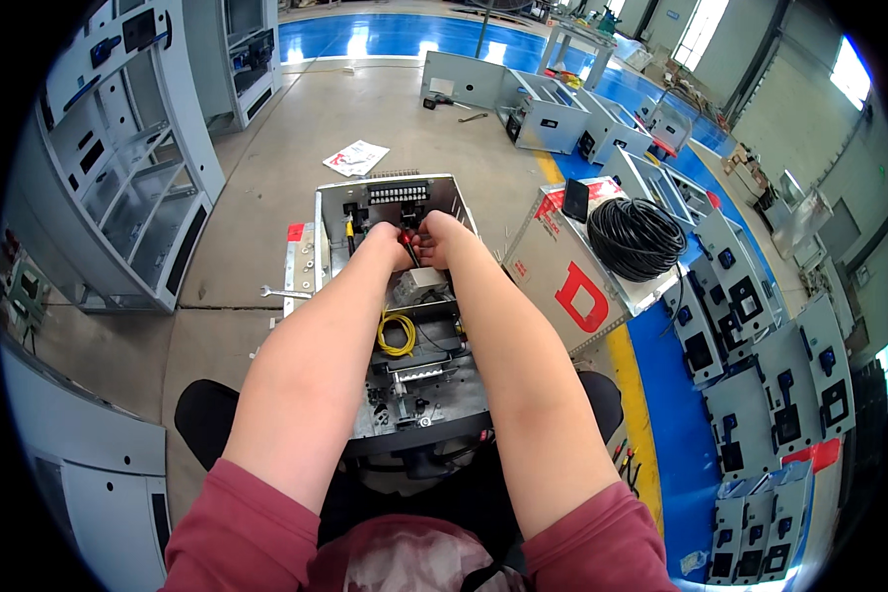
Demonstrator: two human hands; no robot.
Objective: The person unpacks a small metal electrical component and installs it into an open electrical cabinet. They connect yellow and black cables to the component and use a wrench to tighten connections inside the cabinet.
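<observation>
Bright windows (851, 73) upper R glare, blue flr (340, 39) reflects, fisheye bends edges.

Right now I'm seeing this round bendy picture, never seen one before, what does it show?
It's from a fisheye camera worn on someone's head, looking down, so edges curve. The bare left hand and right hand are close together inside an open metal box. A small red thing seems held there; which hand grips it is unclear. Nearer the person, a yellow wire coil lies in the box. To the right, a carton bears a black cable coil and a phone.
</observation>
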